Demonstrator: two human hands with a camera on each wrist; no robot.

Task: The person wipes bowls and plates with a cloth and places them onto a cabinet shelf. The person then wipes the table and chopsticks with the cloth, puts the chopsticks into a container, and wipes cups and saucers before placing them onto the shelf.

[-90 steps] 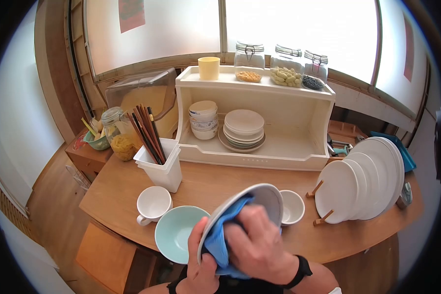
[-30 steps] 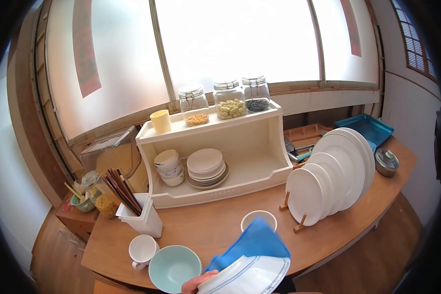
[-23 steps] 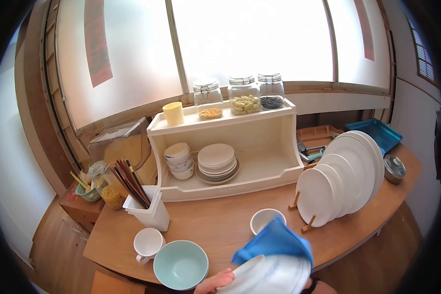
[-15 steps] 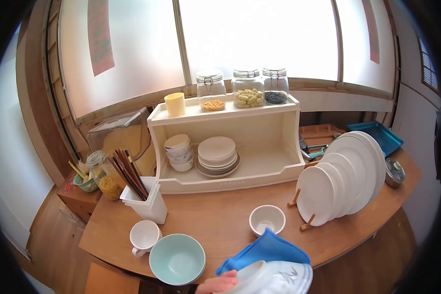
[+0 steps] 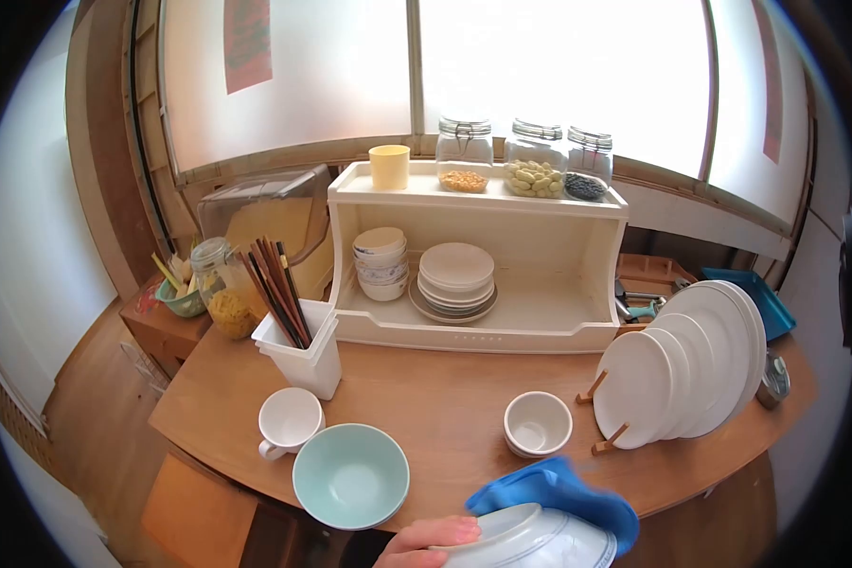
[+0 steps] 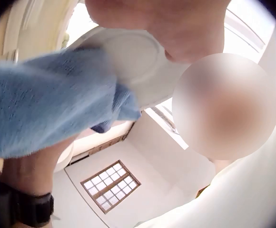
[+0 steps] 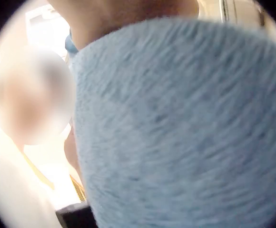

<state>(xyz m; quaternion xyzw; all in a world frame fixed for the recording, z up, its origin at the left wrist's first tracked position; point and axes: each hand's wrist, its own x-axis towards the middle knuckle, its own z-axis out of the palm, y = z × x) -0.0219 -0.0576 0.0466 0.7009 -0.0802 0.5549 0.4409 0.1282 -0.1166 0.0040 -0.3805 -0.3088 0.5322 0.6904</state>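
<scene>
A wide white bowl (image 5: 549, 547) with blue lines is tilted at the bottom of the head view, its footed underside up. My left hand (image 5: 426, 542) grips its left side, fingers over the outside; the left wrist view shows this hand (image 6: 162, 23) on the pale bowl (image 6: 133, 54). A blue cloth (image 5: 559, 494) lies against the bowl's far side. The bowl and cloth hide my right hand in the head view. Below the cloth (image 6: 57, 99), my right wrist with a black band shows in the left wrist view. The cloth (image 7: 181, 123) fills most of the right wrist view, below skin.
On the wooden table (image 5: 445, 407) stand a light green bowl (image 5: 350, 476), white mug (image 5: 291, 419), small white bowl (image 5: 538, 424), chopstick holder (image 5: 310, 360) and racked plates (image 5: 634, 388). Behind them, a cream shelf (image 5: 473, 338) holds stacked dishes, a yellow cup (image 5: 389, 168) and jars (image 5: 536, 161).
Since the earliest frame, the bowl has turned from its inside showing to its underside showing, and sits lower right. The blue cloth has moved to its far side. The head view has shifted too.
</scene>
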